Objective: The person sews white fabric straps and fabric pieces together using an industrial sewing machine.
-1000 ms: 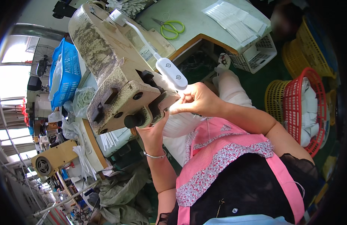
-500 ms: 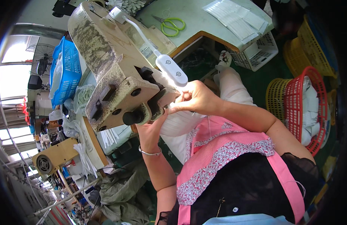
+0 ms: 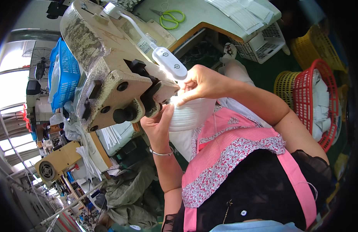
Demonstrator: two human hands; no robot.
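Note:
Both my hands are at the needle end of a worn beige sewing machine (image 3: 86, 42), with a white pleated fabric piece (image 3: 192, 116) between them. My right hand (image 3: 206, 83) pinches the fabric's upper edge between thumb and fingers, close beside the machine head. Lower down, my left hand (image 3: 157, 125), with a silver bangle at its wrist, is closed on the fabric's left edge, thumb upward. Its other fingers are partly hidden behind the machine. A lit white lamp (image 3: 169, 63) on a bendable neck hangs just above my right fingers. The machine head hides the needle area.
Green-handled scissors (image 3: 172, 18) and stacked white pleated strips (image 3: 240, 13) lie on the tabletop (image 3: 202, 17) beyond the machine. A white crate (image 3: 264, 42) stands below its edge. Right of me are red (image 3: 302, 100) and yellow (image 3: 283, 87) baskets; at left, a blue basket (image 3: 67, 77).
The view has shifted, so the machine sits further left and higher. My right hand has lifted slightly, and more of the white pleated fabric shows below it. Both hands keep hold.

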